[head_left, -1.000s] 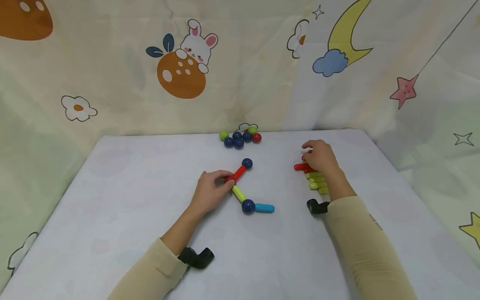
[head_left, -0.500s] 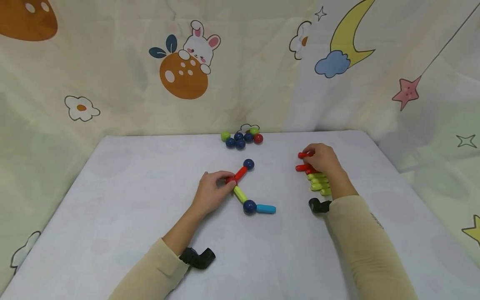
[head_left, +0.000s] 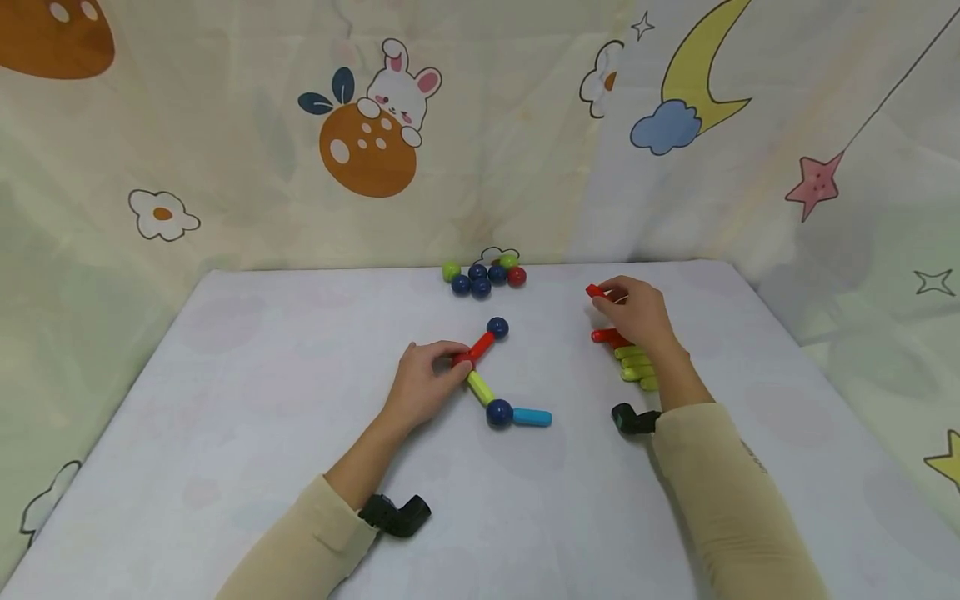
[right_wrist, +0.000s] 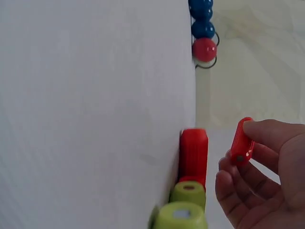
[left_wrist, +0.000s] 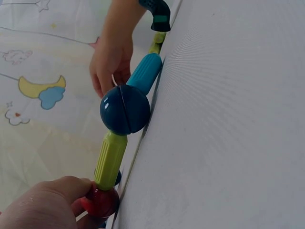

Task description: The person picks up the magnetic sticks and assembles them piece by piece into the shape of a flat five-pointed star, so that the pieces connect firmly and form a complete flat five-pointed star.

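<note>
The ball-and-stick chain [head_left: 480, 388] lies on the white table [head_left: 225, 433], near its middle, and we see it bend at a red ball [left_wrist: 101, 202] on the left. From there we follow a short red link [head_left: 482, 346] away from the person to the far blue ball [head_left: 498, 327], and a yellow-green link [left_wrist: 110, 157] back to the near blue ball [head_left: 499, 413], where a light-blue stick [head_left: 532, 417] points off to the right. The left hand [head_left: 426, 379] pinches the red ball between thumb and fingers. The right hand [head_left: 636, 312] pinches a loose red stick [right_wrist: 243, 143] between thumb and forefinger, and in the right wrist view we find its other fingers bent, with the stick above the tabletop and touching nothing else. Just below that hand in the head view we see a row of red sticks [head_left: 603, 336] and yellow-green sticks [head_left: 633, 372], partly hidden by the wrist. At the table's far edge, we notice a cluster of blue balls [head_left: 480, 288] with two green balls [head_left: 451, 272] and one more red ball [head_left: 517, 277]. Both tan sleeves [head_left: 720, 475] end near black wrist cameras [head_left: 397, 517].
</note>
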The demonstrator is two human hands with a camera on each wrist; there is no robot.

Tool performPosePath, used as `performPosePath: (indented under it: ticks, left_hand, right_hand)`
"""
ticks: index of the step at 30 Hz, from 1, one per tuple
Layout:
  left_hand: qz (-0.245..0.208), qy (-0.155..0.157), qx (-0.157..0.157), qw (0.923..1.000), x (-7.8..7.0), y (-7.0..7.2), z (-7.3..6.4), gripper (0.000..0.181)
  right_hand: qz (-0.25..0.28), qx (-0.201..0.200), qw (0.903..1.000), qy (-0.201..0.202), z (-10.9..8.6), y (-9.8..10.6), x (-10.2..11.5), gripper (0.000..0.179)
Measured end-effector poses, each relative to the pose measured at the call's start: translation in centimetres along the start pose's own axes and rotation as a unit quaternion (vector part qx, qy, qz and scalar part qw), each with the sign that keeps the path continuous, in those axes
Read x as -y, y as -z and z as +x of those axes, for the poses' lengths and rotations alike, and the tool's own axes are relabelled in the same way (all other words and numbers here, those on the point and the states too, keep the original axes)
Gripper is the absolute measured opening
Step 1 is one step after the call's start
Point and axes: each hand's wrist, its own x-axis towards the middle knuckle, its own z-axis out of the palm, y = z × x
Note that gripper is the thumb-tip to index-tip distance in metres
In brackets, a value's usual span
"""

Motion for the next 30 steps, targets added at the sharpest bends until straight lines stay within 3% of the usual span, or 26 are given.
performPosePath:
  ticks: [5,12,19,30]
  left_hand:
    - [0.002,0.007,0.0,1.0,0.0,0.0,0.0,0.025]
    - [0.001,0.012,0.004,0.9999,-0.2,0.0,-0.2,0.026]
    - [0.003,0.009,0.004,0.9999,-0.1,-0.1,-0.2,0.025]
    - [0.004,0.01,0.005,0.9999,-0.4,0.0,-0.1,0.026]
  right_hand:
    - [0.021,0.016,0.9997,0.004,-0.3,-0.8,1.1,0.04]
    - [0.052,0.08,0.9954,-0.002,-0.8,-2.8,2.9,0.039]
    - [0.027,0.14,0.9896,0.02,-1.4,-4.5,4.9,0.031]
    - [0.002,0.178,0.9822,0.06,-1.4,-6.1,6.3,0.027]
